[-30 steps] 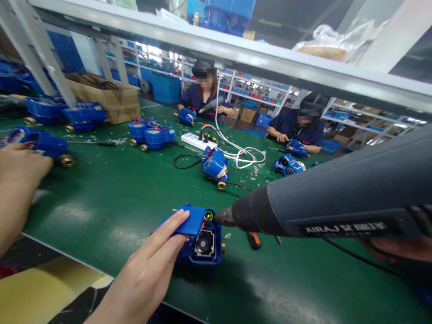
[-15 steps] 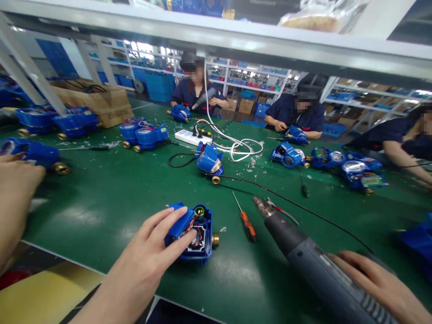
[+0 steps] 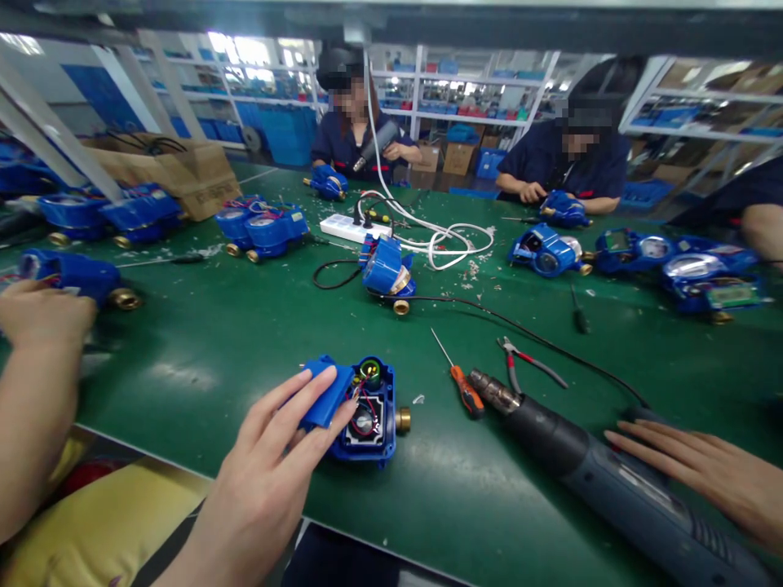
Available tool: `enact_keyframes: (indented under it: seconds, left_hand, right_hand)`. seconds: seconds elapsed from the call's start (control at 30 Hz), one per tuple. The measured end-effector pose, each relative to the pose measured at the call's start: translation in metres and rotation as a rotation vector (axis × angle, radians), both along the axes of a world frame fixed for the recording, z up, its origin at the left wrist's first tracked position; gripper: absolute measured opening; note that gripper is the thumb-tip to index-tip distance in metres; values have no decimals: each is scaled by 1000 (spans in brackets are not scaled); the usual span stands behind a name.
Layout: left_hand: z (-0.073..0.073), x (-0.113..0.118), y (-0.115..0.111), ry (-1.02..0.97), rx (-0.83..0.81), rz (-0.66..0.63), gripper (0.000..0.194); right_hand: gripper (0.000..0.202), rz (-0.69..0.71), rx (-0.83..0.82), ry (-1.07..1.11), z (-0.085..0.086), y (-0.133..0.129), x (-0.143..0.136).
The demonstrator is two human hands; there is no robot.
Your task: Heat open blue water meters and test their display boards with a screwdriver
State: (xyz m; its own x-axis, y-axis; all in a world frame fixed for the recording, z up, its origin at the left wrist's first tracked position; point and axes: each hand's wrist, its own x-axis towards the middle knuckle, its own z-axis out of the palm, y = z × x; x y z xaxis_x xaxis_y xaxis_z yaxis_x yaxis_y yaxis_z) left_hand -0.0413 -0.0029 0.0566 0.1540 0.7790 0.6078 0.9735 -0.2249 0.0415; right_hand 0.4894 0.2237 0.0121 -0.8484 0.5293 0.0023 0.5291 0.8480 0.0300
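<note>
My left hand [image 3: 287, 432] has its fingers around a blue cover [image 3: 329, 395] at the left side of an opened blue meter housing [image 3: 382, 452]. Inside the housing show thin wires, a round green-rimmed part and a dark module; a brass fitting [image 3: 403, 420] sticks out on its right. At the lower right, my right hand [image 3: 691, 461] lies with fingers stretched out along a dark heat gun [image 3: 587, 465] resting on the table. The gun's metal nozzle points at an orange screwdriver [image 3: 467, 391].
Red-handled pliers [image 3: 532, 364] lie behind the gun. Further back are a blue meter [image 3: 387, 273], a black cord, and a white power strip [image 3: 355, 229]. A neighbour's hand [image 3: 46, 314] is at the left. Several people work across the green table [image 3: 214, 350].
The heat gun is lower and flat on the table, and my right hand's fingers have straightened off its grip. The pliers now show fully. The camera view has shifted.
</note>
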Motion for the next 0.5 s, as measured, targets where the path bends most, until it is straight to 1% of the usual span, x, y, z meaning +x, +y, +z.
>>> enact_keyframes:
  seconds: [0.03,0.07,0.1,0.13,0.17,0.2,0.23,0.27,0.3,0.33,0.37,0.43,0.47,0.5]
  left_hand:
    - [-1,0,0,-19,-6,-8,50]
    - [-1,1,1,-37,-6,-23,51]
    - [-2,1,1,-58,2,-35,52]
    - [-2,1,1,-71,7,-51,52]
    - [-3,1,2,-78,18,-68,54]
    - [-5,1,2,-82,26,-84,56]
    - [-6,0,2,-87,35,-98,58]
    - [-8,-1,2,-97,43,-108,62]
    - [-9,-2,3,-109,51,-116,65]
    - [-11,-3,3,-125,59,-121,67]
    - [-12,-3,3,-145,69,-121,68]
    - [-15,-5,4,-162,81,-134,67]
    - [-16,-6,4,-164,89,-145,66]
    - [-18,-7,5,-162,99,-155,64]
  right_hand:
    - [48,47,8,-28,11,0,-8]
    - [46,86,51,-34,24,-2,-21]
    - [43,86,115,-10,37,-6,-38]
    - [42,102,212,102,51,-13,-59]
    - [42,14,210,94,62,-22,-84]
    - [38,-36,207,136,70,-34,-112]
    - [33,-49,180,192,73,-47,-140]
    - [29,-36,151,259,71,-61,-169]
    - [29,-43,99,283,65,-75,-195]
    - [30,-62,78,300,54,-87,-218]
    - [30,-118,95,320,41,-97,-238]
    - [33,-198,83,313,16,-111,-267]
    - [35,-237,81,325,7,-115,-276]
    - [35,-247,59,336,0,-117,-283]
